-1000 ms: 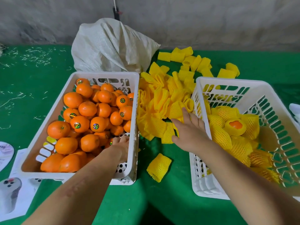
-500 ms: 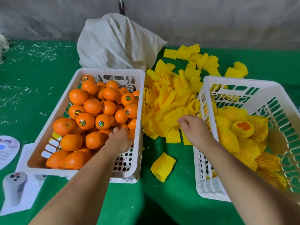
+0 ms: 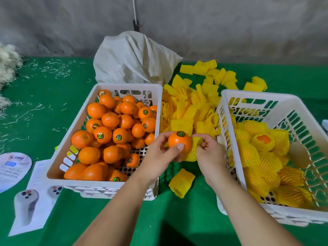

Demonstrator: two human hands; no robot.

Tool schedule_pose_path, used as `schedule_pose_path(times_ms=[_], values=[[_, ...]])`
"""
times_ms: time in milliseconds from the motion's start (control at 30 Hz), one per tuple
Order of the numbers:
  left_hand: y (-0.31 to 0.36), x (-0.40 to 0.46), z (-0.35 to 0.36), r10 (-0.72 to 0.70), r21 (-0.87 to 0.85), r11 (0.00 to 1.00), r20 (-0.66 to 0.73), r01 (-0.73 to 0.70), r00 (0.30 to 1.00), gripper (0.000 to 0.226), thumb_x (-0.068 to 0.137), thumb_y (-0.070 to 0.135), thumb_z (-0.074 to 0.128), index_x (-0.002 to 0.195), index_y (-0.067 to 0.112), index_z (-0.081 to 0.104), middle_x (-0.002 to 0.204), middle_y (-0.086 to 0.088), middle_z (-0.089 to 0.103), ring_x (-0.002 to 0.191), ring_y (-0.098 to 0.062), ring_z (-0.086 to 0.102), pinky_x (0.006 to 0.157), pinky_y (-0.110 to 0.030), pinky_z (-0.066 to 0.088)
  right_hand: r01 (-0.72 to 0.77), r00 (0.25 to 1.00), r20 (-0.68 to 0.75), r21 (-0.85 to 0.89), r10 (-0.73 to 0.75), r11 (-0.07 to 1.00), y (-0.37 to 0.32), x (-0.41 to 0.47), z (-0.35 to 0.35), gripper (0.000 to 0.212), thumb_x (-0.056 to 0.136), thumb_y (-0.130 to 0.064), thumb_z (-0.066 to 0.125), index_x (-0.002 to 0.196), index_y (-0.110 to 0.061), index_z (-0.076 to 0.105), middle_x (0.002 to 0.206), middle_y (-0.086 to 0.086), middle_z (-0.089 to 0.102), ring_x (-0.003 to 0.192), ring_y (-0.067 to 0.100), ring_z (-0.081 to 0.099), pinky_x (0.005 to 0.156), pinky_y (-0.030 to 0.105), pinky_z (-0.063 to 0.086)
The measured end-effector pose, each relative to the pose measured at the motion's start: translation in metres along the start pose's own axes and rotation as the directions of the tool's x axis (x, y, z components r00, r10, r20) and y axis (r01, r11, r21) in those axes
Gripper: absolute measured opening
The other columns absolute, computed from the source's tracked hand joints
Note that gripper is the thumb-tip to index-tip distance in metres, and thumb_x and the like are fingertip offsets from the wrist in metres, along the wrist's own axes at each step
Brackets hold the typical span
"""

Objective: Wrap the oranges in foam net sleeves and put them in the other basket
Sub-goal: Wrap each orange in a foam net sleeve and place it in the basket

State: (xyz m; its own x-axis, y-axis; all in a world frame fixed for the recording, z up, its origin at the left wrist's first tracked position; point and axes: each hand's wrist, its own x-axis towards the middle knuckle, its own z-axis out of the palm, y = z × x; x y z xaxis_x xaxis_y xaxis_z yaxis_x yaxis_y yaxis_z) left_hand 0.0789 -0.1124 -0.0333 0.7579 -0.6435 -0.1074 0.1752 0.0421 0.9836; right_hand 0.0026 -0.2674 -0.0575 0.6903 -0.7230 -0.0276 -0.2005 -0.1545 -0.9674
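Note:
My left hand (image 3: 159, 155) grips an orange (image 3: 178, 142) with a sticker on top, between the two baskets. My right hand (image 3: 209, 153) pinches a yellow foam net sleeve (image 3: 193, 148) right beside the orange, touching its right side. The left white basket (image 3: 85, 110) holds several bare oranges (image 3: 110, 119). The right white basket (image 3: 229, 110) holds several sleeved oranges (image 3: 262, 141). A heap of loose yellow sleeves (image 3: 191, 103) lies between and behind the baskets.
One loose sleeve (image 3: 182, 182) lies on the green cloth (image 3: 44, 96) below my hands. A white sack (image 3: 134, 57) stands behind the left basket. Printed leaflets (image 3: 30, 206) lie at the lower left. Pale shavings (image 3: 7, 61) are scattered at the far left.
My left hand lifted an orange out of the left basket and brought it to the middle. My right hand took a sleeve from the heap and drew it to the orange.

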Motion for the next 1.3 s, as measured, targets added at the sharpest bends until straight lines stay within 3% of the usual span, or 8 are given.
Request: schedule_pose_path(times_ms=[100, 233, 467, 600, 800, 1000, 1200, 1300], values=[[0.000, -0.003, -0.007, -0.024, -0.032, 0.999, 0.085, 0.027, 0.996, 0.050, 0.083, 0.045, 0.078, 0.127, 0.026, 0.066, 0.112, 0.000, 0.074, 0.085, -0.025, 0.074, 0.076, -0.030, 0.059, 0.003, 0.998, -0.065, 0.003, -0.003, 1.000, -0.002, -0.004, -0.004, 0.020, 0.094, -0.008, 0.061, 0.101, -0.026, 0.068, 0.094, 0.000, 0.065, 0.082, 0.017, 0.061, 0.069, 0.034, 0.050], [0.002, -0.007, -0.008, -0.063, 0.006, 0.998, 0.176, 0.063, 0.982, 0.051, 0.082, 0.041, 0.080, 0.131, 0.034, 0.065, 0.120, 0.003, 0.071, 0.097, -0.026, 0.075, 0.084, -0.032, 0.060, 0.104, 0.958, -0.251, -0.152, -0.140, 0.983, -0.009, -0.001, -0.009, 0.022, 0.087, -0.004, 0.070, 0.089, -0.019, 0.052, 0.089, -0.003, 0.045, 0.078, 0.009, 0.048, 0.067, 0.024, 0.038], [0.006, -0.004, -0.002, -0.156, 0.016, 0.988, 0.216, 0.156, 0.964, 0.074, 0.078, 0.076, 0.069, 0.142, 0.040, 0.056, 0.145, 0.006, 0.057, 0.131, -0.018, 0.061, 0.110, -0.049, 0.050, 0.298, 0.945, -0.065, -0.222, -0.319, 0.928, -0.013, -0.009, 0.004, 0.020, 0.094, -0.011, 0.073, 0.101, -0.023, 0.059, 0.100, -0.003, 0.056, 0.088, -0.003, 0.053, 0.072, 0.010, 0.041], [-0.001, -0.008, -0.007, -0.048, 0.071, 0.997, 0.190, 0.035, 0.981, 0.045, 0.097, 0.055, 0.059, 0.139, 0.039, 0.062, 0.152, 0.005, 0.049, 0.134, -0.018, 0.058, 0.102, -0.038, 0.056, 0.313, 0.941, -0.057, -0.222, -0.332, 0.924, -0.009, -0.006, -0.001, 0.020, 0.093, -0.016, 0.075, 0.102, -0.025, 0.059, 0.092, -0.006, 0.056, 0.081, 0.001, 0.055, 0.066, 0.011, 0.041], [-0.002, -0.004, -0.010, -0.014, 0.177, 0.983, 0.316, -0.045, 0.948, 0.053, 0.083, 0.058, 0.077, 0.133, 0.042, 0.069, 0.159, 0.023, 0.039, 0.148, 0.002, 0.037, 0.114, -0.039, 0.047, 0.324, 0.932, -0.053, -0.323, -0.358, 0.890, -0.009, 0.000, -0.005, 0.022, 0.091, -0.023, 0.079, 0.089, -0.024, 0.056, 0.081, -0.009, 0.053, 0.074, 0.005, 0.052, 0.061, 0.016, 0.039], [-0.007, -0.002, 0.001, -0.021, 0.235, 0.972, 0.130, -0.010, 0.991, 0.069, 0.075, 0.063, 0.079, 0.136, 0.039, 0.060, 0.146, 0.003, 0.057, 0.133, -0.018, 0.057, 0.113, -0.043, 0.049, 0.266, 0.964, 0.066, -0.154, -0.258, 0.952, -0.018, -0.008, -0.016, 0.026, 0.095, -0.008, 0.071, 0.096, -0.032, 0.061, 0.095, -0.015, 0.066, 0.092, 0.002, 0.064, 0.079, 0.028, 0.053], [-0.016, 0.004, 0.008, 0.158, 0.368, 0.917, 0.011, -0.151, 0.987, 0.076, 0.088, 0.026, 0.080, 0.154, 0.030, 0.043, 0.136, 0.008, 0.055, 0.122, 0.004, 0.056, 0.098, -0.017, 0.048, 0.319, 0.942, 0.133, -0.066, -0.308, 0.946, -0.038, -0.042, -0.024, 0.034, 0.091, -0.005, 0.070, 0.100, -0.037, 0.065, 0.095, -0.022, 0.068, 0.092, -0.002, 0.064, 0.076, 0.010, 0.048], [-0.016, 0.005, 0.011, 0.237, 0.410, 0.896, -0.117, -0.170, 0.964, 0.040, 0.093, 0.024, 0.075, 0.133, 0.027, 0.066, 0.128, -0.003, 0.061, 0.122, -0.011, 0.056, 0.107, -0.040, 0.048, 0.477, 0.874, 0.224, -0.229, -0.431, 0.849, -0.039, -0.049, -0.026, 0.024, 0.089, -0.006, 0.071, 0.104, -0.024, 0.067, 0.098, -0.020, 0.057, 0.091, 0.000, 0.055, 0.075, 0.012, 0.044]])
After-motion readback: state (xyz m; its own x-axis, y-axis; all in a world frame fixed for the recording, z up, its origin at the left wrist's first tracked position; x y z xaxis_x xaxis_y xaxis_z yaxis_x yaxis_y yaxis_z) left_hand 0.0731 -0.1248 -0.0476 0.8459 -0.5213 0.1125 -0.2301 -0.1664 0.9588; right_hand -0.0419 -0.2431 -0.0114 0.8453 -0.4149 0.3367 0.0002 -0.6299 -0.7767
